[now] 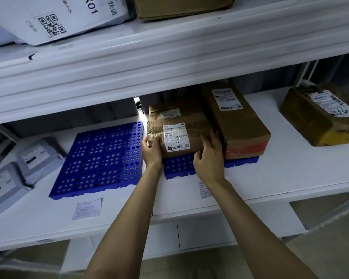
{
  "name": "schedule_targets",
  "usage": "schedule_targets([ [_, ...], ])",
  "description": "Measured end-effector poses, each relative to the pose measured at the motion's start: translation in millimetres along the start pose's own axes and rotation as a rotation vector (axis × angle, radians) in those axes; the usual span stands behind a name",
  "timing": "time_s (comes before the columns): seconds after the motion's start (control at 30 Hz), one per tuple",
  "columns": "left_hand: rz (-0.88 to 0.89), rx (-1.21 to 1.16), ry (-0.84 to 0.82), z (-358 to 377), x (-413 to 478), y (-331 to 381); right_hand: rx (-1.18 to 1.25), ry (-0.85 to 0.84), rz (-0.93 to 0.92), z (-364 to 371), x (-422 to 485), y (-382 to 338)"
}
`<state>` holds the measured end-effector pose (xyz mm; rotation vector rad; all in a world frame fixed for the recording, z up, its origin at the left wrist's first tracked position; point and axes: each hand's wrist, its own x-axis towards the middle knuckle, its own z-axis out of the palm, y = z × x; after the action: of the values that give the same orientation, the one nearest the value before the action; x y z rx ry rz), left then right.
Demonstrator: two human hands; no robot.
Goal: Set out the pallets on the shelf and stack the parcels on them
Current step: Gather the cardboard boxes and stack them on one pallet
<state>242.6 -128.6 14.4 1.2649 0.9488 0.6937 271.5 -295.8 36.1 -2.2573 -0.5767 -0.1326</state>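
Two blue perforated pallets lie on the white shelf (270,178). The left pallet (101,158) is bare. The right pallet (178,167) carries brown parcels: a small taped parcel (181,133) at its front, another parcel (169,110) behind it, and a long tall box (236,121) on the right. My left hand (151,151) grips the small parcel's left end. At its right end, my right hand (209,156) holds it, squeezed against the tall box.
Grey mailer bags (18,172) lie at the shelf's left end. A taped brown box (320,115) sits at the right end. Paper labels (87,208) are stuck near the shelf's front edge. The upper shelf (129,63) overhangs closely, holding a white parcel (58,17) and a brown one (181,7).
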Motion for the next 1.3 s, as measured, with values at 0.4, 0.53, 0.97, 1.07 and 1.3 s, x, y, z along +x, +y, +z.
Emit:
schedule_targets([
  [0.4,0.025,0.039,0.089,4,-12,0,-0.256,0.431,0.083,-62,32,18],
  [0.53,-0.002,0.038,0.089,5,-14,-1,-0.349,0.070,0.391,-78,47,40],
  [0.97,0.010,0.071,0.083,3,-10,1,-0.181,0.051,0.296,-78,53,50],
  [1.07,0.014,0.087,0.055,2,-14,3,-0.172,0.059,0.291,-76,53,49],
  [1.3,0.039,0.113,-0.034,-5,-18,2,-0.142,0.084,0.269,-72,46,52],
])
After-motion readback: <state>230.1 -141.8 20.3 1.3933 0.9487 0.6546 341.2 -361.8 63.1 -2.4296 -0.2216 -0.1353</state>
